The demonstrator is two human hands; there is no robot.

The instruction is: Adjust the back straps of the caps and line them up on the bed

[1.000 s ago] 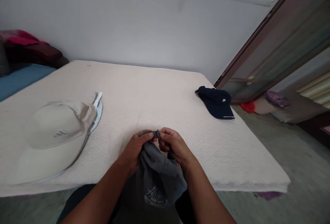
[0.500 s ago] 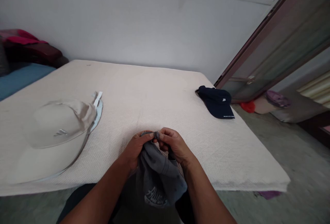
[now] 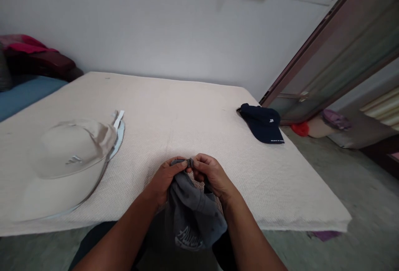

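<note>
On grey cap (image 3: 191,217): script "Always".

Both hands, left hand (image 3: 163,178) and right hand (image 3: 210,175), pinch the back strap of a grey cap (image 3: 191,213) over the bed (image 3: 187,117) edge. Beige hat (image 3: 67,154) left; navy cap (image 3: 262,123) far right.

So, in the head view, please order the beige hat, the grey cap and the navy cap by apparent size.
1. beige hat, largest.
2. grey cap, partly hidden by both hands.
3. navy cap, smallest, though it lies farther away.
</note>
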